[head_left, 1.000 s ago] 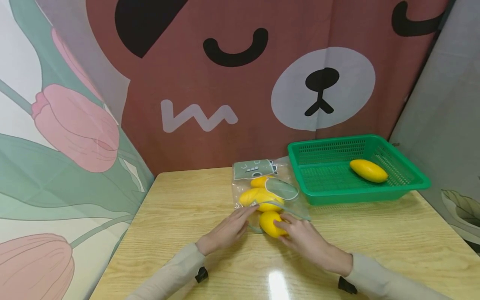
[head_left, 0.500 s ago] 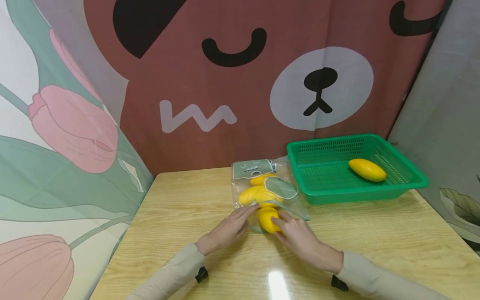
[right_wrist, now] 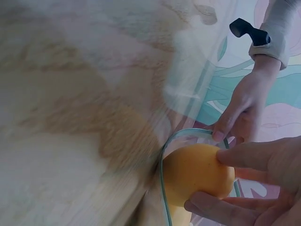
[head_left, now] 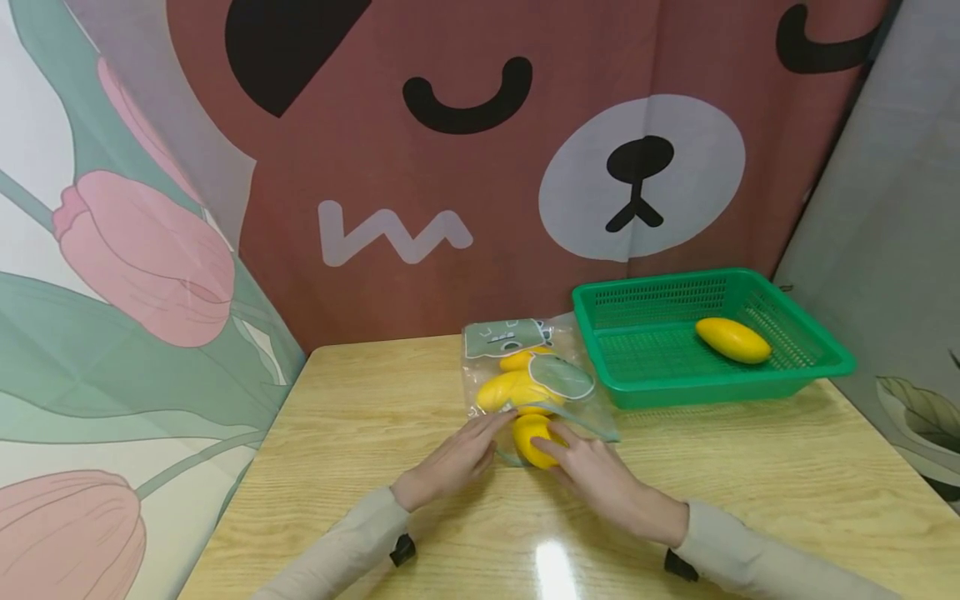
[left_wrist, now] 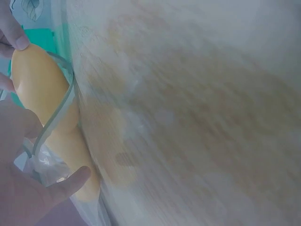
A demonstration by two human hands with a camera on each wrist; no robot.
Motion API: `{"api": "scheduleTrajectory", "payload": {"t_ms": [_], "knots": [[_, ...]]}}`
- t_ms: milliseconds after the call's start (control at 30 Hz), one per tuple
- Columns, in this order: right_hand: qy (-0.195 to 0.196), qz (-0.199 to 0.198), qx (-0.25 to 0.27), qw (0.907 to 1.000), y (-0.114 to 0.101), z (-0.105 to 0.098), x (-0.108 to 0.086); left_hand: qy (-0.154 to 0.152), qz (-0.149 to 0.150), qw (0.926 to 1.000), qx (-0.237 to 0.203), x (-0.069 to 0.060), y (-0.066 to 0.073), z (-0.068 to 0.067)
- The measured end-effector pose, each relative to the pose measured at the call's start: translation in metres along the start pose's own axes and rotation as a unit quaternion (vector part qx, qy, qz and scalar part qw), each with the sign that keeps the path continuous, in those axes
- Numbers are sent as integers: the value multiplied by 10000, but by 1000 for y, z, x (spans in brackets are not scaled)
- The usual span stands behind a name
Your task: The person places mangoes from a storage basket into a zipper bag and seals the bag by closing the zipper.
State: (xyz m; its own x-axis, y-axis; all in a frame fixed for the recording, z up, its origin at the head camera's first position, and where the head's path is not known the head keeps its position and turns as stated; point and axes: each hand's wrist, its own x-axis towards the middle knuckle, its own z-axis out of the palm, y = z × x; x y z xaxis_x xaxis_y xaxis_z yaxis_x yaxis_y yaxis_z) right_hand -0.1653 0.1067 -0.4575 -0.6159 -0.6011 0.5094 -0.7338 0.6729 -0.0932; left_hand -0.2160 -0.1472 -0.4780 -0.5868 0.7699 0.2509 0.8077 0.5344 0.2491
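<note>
A clear plastic bag [head_left: 562,377] with green cartoon prints and a green-edged mouth lies on the table, its mouth towards me. Several yellow mangoes [head_left: 498,393] are inside it. My left hand [head_left: 453,462] pinches the rim at the left of the mouth; in the right wrist view its thumb [right_wrist: 225,125] lies against that edge. With thumb and fingers, my right hand [head_left: 600,479] grips another mango [head_left: 529,440] at the mouth. This mango's far end is inside the rim in the right wrist view, and the near end sticks out towards my right palm.
A green perforated basket [head_left: 705,392] stands at the back right of the wooden table [head_left: 375,400], close beside the bag. One mango [head_left: 733,340] lies in it. A bear-printed curtain [head_left: 390,300] hangs behind the table's back edge.
My right hand has carried the gripped mango a little left and forward into the bag's mouth, then shifted its fingers on it. The left hand has stayed at the rim.
</note>
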Motion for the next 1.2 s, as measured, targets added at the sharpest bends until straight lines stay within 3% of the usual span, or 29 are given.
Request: {"api": "scheduleTrajectory", "payload": {"t_ms": [167, 600, 1200], "knots": [[-104, -172, -237, 9995, 1, 2, -1, 65, 69, 10000, 11, -1, -1, 1], [-138, 278, -273, 9991, -3, 5, 7, 86, 108, 9999, -34, -1, -1, -1], [-379, 171, -416, 9983, -4, 10, 11, 165, 172, 9997, 13, -1, 0, 1]]}}
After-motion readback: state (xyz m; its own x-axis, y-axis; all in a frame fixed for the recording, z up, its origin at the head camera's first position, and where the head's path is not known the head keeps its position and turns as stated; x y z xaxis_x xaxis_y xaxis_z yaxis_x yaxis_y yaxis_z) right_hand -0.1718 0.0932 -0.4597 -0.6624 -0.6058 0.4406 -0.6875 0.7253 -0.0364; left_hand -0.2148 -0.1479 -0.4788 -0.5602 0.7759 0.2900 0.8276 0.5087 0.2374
